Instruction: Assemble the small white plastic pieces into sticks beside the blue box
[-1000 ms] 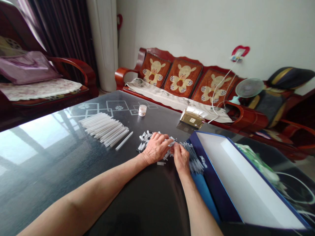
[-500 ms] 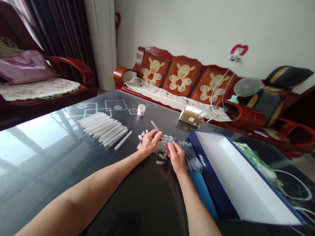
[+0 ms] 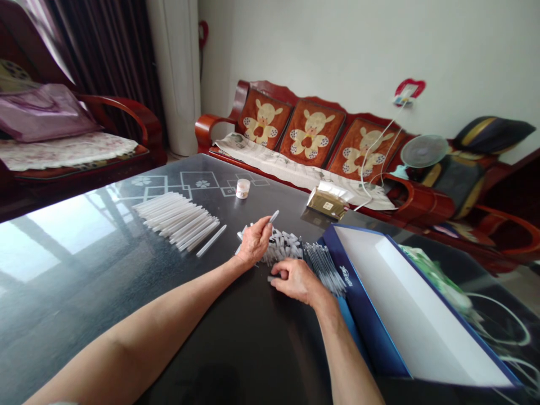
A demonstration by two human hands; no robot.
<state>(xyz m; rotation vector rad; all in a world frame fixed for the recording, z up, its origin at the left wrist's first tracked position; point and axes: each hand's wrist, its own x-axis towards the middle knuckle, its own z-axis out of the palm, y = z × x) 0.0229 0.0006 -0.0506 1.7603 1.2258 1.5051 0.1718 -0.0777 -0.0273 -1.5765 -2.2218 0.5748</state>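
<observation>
Our left hand (image 3: 253,244) pinches one slim, matte white tube (image 3: 273,216) between thumb and fingertips, with its tip raised above a heap of small white caps (image 3: 283,247). Our right hand (image 3: 295,279), fingers curled narrow, rests on a loose cap (image 3: 271,278); we cannot tell whether it grips the cap. Thin clear rods (image 3: 327,267) fan out just beside this hand, against the straight rim of a blue box (image 3: 371,332) with a smooth white floor. Well apart to the left lies a neat row of white tubes (image 3: 175,218). Between that row and our forearms spreads the glossy black table (image 3: 126,292).
</observation>
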